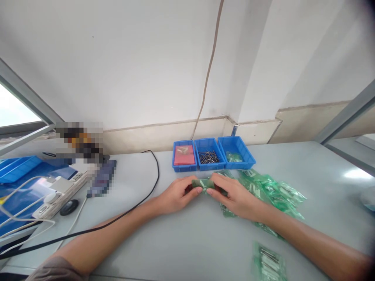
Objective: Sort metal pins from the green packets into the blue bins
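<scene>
Between my two hands is a small green plastic bag with pale pieces showing inside, held just above the table. My left hand pinches its left end between thumb and fingers. At the right end, the thumb and fingers of my right hand are closed on the same bag. Under and behind my right wrist lies a pile of green plastic bags holding pale and metallic pieces. Another filled green bag lies apart at the front, below my right forearm.
Beyond my hands stand three blue bins: one with a red sheet or packet, one with metal pins or screws, one with a green bag. A black cable crosses my left forearm. A power strip sits left.
</scene>
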`<state>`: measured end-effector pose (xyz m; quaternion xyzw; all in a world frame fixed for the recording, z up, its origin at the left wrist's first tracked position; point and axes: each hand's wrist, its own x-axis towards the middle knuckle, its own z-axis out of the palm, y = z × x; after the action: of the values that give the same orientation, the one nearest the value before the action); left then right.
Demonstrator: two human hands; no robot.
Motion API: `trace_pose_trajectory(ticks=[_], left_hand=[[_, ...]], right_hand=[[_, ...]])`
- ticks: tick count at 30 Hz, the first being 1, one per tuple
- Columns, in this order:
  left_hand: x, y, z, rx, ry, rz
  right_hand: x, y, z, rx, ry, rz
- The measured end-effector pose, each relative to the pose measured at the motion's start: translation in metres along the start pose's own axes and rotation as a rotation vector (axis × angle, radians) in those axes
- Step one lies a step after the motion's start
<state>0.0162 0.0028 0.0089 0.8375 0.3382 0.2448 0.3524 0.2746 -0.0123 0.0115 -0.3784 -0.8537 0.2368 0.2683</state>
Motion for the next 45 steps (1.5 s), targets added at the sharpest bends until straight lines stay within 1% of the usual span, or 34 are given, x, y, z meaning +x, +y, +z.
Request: trace_pose_trajectory(ticks=[6,11,15,18,23,31,36,39,41,43,45], left_hand=[[-0.0002,0.0001,0.0003,-0.012,-0.017,-0.030],[-0.0004,-0.0007,0.0003,0.013,-0.010,-0.003],[-0.0005,-0.0012,0.0004,0.035,-0.001,-0.021],[0.0000,-0.0009,0.0005,0.036,-0.014,-0.031],[0.0013,-0.0003,0.0012,0.025,-0.041,-0.016],[-0.0003,0.0014,-0.0027,-0.002,-0.043,-0.021],[0.0006,-0.0021,-0.0011,-0.092,-0.025,-0.035],[0.0014,-0.0043,0.0002,-0.126,-0.020,-0.045],[0.0016,-0.0052,0.0006,-0.137,-0.022,-0.048],[0.0016,-0.0057,0.0007,-0.144,-0.022,-0.047],[0.0016,-0.0059,0.0004,-0.148,-0.020,-0.045]], right_hand=[[0.0013,0.0023,0.0024,-0.025,0.007,-0.004],[0.0017,-0.0008,-0.0005,0.021,-0.023,0.008],[0.0017,-0.0007,-0.0002,0.047,-0.036,0.014],[0.0019,0.0007,0.0012,0.063,-0.052,0.034],[0.0015,0.0012,0.0016,0.039,-0.033,0.084],[0.0015,-0.0012,0.0003,0.060,-0.028,0.057],[0.0009,-0.0012,0.0008,0.030,0.014,0.085],[-0.0007,-0.0015,0.0005,0.108,0.030,0.142],[-0.0016,-0.0015,0.0005,0.152,0.074,0.160],[-0.0020,-0.0013,0.0005,0.155,0.122,0.132],[-0.0017,-0.0012,0.0002,0.143,0.135,0.080]])
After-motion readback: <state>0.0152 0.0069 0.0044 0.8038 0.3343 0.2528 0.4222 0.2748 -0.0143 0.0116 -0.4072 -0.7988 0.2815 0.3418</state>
